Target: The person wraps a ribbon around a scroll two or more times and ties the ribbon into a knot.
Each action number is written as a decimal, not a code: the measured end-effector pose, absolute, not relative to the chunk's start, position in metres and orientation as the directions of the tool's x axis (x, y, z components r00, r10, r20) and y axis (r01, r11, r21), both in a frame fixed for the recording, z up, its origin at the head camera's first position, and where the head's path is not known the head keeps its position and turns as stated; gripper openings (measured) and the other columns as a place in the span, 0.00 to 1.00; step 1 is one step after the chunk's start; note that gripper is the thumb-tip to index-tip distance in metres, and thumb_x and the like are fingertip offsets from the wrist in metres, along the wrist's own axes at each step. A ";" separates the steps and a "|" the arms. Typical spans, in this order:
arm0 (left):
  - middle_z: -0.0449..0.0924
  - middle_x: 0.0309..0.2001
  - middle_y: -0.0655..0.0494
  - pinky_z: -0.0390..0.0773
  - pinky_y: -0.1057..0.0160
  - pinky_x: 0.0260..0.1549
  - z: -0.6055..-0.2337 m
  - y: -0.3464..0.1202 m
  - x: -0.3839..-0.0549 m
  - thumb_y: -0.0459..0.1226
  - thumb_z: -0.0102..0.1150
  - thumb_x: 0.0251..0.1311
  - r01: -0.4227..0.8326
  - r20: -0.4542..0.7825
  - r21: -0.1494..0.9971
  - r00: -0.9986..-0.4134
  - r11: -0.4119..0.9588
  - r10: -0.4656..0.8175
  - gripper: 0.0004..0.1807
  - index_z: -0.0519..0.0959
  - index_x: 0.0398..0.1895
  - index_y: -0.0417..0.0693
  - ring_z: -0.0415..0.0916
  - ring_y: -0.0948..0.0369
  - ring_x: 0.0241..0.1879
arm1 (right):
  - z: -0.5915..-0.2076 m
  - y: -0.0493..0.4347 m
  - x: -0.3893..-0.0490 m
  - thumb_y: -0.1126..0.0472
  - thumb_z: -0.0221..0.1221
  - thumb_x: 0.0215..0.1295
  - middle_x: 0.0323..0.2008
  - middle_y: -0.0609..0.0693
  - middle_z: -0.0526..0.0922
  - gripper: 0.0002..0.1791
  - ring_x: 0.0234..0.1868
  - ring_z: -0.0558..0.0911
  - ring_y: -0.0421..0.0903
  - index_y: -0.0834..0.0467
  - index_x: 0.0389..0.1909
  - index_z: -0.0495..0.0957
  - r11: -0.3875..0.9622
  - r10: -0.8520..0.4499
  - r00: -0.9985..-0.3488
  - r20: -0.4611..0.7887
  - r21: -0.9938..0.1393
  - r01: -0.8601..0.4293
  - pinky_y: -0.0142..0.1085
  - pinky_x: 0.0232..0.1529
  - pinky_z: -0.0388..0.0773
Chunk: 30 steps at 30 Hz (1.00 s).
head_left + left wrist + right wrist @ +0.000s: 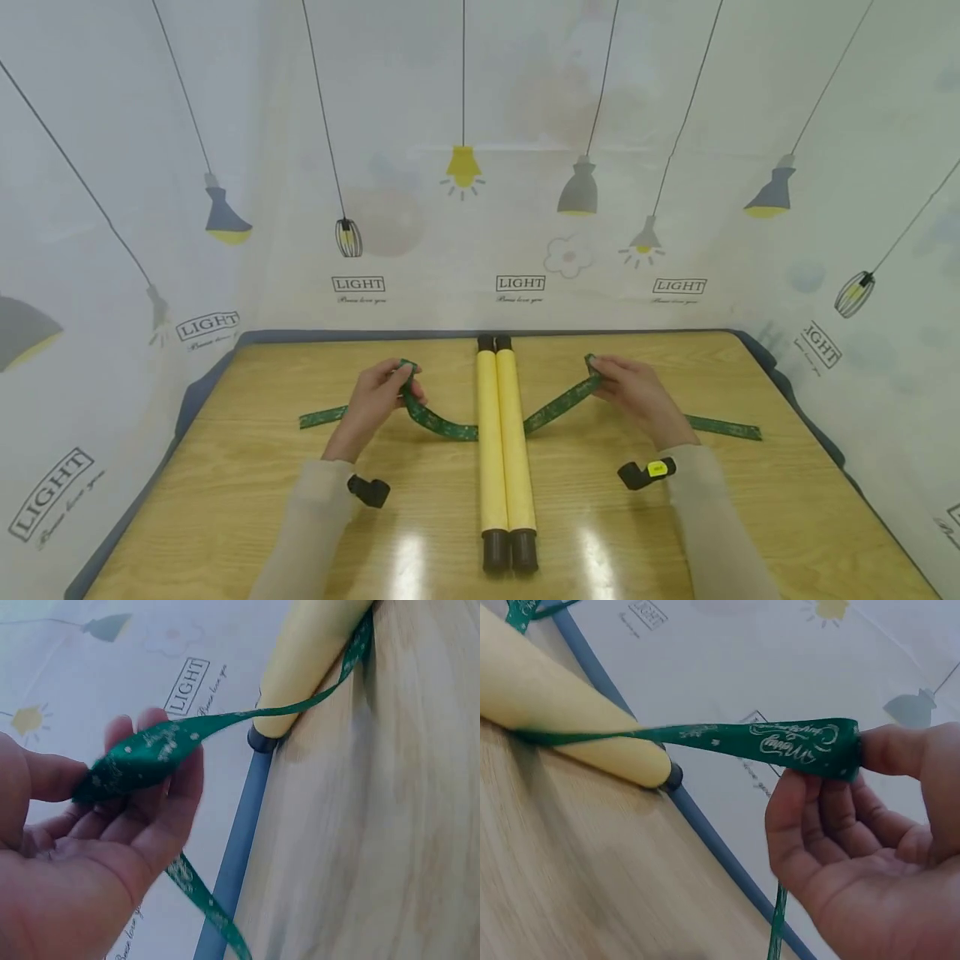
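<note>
Two yellow tubes with dark end caps point(492, 450) lie side by side, lengthwise, on the table. A green ribbon point(562, 404) with pale print passes beneath them and rises on both sides. On the left, my left hand point(377, 398) pinches the ribbon between thumb and fingers above the table. My right hand point(637, 392) pinches the other side of it, also raised. Both ribbon tails point(723, 427) trail outward past the hands. "Merry Christmas"-like lettering shows on the ribbon point(802, 742) in the right wrist view. The ribbon's stretch under the tubes is hidden.
The wooden table point(600, 517) has a blue-grey edge point(375, 335) along the back. A white curtain point(420, 100) printed with lamps surrounds it on the back and sides. Small black wrist cameras point(369, 490) sit on both sleeves.
</note>
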State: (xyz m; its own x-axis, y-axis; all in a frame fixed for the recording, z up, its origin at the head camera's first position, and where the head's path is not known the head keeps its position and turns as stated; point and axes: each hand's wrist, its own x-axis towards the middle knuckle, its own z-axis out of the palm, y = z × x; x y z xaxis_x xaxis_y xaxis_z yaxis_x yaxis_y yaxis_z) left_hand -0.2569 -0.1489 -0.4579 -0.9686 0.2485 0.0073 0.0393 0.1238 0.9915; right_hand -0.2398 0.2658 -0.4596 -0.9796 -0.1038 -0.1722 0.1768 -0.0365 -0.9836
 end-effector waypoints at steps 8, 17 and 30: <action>0.81 0.30 0.53 0.83 0.63 0.28 -0.450 -0.129 -0.252 0.42 0.45 0.81 0.095 0.066 0.993 -0.942 0.071 0.330 0.18 0.78 0.56 0.36 0.77 0.62 0.23 | -0.445 0.239 -0.235 0.55 0.58 0.77 0.38 0.45 0.83 0.15 0.40 0.84 0.40 0.62 0.53 0.74 -0.140 -0.155 -0.987 -0.051 -0.987 0.073 0.33 0.48 0.83; 0.81 0.27 0.50 0.68 0.69 0.18 -0.454 -0.110 -0.245 0.39 0.50 0.79 0.151 0.061 0.970 -0.909 0.188 0.413 0.15 0.81 0.54 0.39 0.64 0.66 0.17 | -0.437 0.202 -0.226 0.54 0.57 0.78 0.35 0.46 0.83 0.22 0.36 0.82 0.42 0.66 0.61 0.75 0.026 -0.160 -0.987 -0.006 -1.000 0.001 0.35 0.43 0.84; 0.79 0.27 0.43 0.64 0.68 0.15 -0.458 -0.079 -0.235 0.40 0.48 0.80 0.235 0.073 0.950 -0.810 0.207 0.582 0.16 0.82 0.53 0.40 0.61 0.66 0.15 | -0.444 0.163 -0.216 0.51 0.61 0.74 0.33 0.55 0.87 0.18 0.33 0.85 0.52 0.56 0.59 0.81 0.170 -0.190 -0.982 0.020 -0.984 -0.053 0.37 0.36 0.84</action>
